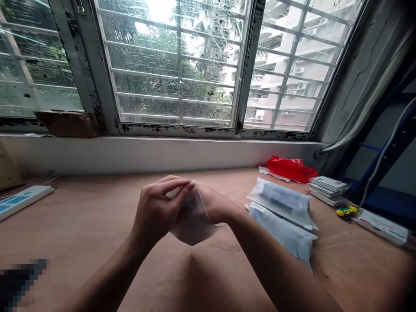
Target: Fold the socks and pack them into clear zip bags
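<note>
Both my hands meet above the middle of the wooden table (97, 225) and hold a small translucent plastic bag (193, 221). My left hand (157, 208) pinches the bag's top edge with closed fingers. My right hand (214, 206) grips the same edge from the other side, its fingers mostly hidden behind the bag. Something dark shows inside the bag; I cannot make out what it is.
Two flat plastic-wrapped packages (282, 203) lie to the right, with a red bag (290, 168) behind them, stacked small boxes (326, 186) and a yellow-green object (346, 211). A power strip (19, 200) lies at the left edge. A cardboard box (68, 122) sits on the windowsill.
</note>
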Action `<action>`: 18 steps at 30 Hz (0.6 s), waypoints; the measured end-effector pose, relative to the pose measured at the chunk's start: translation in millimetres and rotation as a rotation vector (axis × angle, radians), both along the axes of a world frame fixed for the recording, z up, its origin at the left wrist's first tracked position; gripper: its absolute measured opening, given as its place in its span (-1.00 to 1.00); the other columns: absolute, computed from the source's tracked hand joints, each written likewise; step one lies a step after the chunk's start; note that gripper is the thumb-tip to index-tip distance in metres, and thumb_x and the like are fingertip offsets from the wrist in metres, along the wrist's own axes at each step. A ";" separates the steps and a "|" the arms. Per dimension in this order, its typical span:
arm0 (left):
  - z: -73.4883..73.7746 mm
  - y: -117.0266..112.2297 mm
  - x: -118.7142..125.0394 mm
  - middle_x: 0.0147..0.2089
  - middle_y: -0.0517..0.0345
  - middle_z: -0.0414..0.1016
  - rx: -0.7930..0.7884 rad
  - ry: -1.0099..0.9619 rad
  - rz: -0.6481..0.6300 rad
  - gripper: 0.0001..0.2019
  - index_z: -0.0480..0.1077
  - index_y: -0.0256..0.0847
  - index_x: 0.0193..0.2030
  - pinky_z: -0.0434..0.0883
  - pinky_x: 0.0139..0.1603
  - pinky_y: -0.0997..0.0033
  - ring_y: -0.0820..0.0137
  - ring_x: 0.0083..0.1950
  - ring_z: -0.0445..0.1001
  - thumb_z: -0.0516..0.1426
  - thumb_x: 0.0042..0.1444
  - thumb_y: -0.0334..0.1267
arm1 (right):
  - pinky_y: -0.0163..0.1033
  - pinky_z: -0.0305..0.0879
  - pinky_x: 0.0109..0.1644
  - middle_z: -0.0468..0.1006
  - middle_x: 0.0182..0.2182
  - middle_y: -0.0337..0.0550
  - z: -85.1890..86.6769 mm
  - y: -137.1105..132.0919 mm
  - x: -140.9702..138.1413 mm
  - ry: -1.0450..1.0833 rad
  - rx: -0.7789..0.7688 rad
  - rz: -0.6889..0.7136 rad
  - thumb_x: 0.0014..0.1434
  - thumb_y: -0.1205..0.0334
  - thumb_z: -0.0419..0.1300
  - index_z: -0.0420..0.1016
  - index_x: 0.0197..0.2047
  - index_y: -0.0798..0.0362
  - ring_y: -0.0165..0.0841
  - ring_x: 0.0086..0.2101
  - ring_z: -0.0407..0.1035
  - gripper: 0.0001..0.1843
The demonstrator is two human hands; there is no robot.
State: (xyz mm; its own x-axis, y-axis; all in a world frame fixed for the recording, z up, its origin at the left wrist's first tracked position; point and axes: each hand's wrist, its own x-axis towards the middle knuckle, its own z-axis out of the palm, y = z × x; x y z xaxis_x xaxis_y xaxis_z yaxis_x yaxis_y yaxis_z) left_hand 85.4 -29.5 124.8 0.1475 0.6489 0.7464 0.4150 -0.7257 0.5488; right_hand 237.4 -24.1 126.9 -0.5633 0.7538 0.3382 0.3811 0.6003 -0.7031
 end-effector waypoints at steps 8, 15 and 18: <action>-3.5 5.6 -2.2 -0.33 0.20 0.66 -0.125 -0.166 0.036 -0.81 0.63 -0.10 -0.28 0.49 -0.27 0.45 0.32 -0.32 0.60 0.27 0.09 -0.07 | -0.35 0.23 -0.36 0.44 -0.50 -0.26 -3.9 -1.9 7.5 0.316 -0.291 -0.085 0.00 0.13 0.32 0.54 -0.38 0.14 -0.40 -0.43 0.31 -0.78; -6.6 -5.3 7.2 -0.30 0.23 0.65 -0.047 -0.085 0.000 -0.86 0.61 -0.11 -0.31 0.46 -0.25 0.48 0.38 -0.29 0.59 0.23 0.13 -0.16 | -0.35 0.06 -0.44 0.30 -0.60 -0.29 -15.0 5.5 -6.3 -0.083 0.139 -0.325 -0.01 0.11 0.29 0.43 -0.53 0.14 -0.45 -0.47 0.16 -0.74; -5.7 -4.3 6.0 -0.30 0.24 0.64 0.016 -0.074 0.062 -0.87 0.60 -0.11 -0.32 0.45 -0.23 0.49 0.39 -0.28 0.58 0.23 0.14 -0.17 | -0.38 0.10 -0.43 0.38 -0.53 -0.30 -10.6 2.7 -3.3 -0.097 0.112 -0.260 0.00 0.14 0.28 0.47 -0.43 0.12 -0.46 -0.45 0.21 -0.80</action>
State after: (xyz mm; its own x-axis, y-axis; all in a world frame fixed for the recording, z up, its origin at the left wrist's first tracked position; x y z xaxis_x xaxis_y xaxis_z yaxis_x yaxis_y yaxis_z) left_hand 91.4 -33.8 119.0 0.0519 0.6429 0.7642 0.4179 -0.7089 0.5681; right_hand 234.2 -21.4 116.2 -0.3898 0.8382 0.3815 0.5944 0.5454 -0.5909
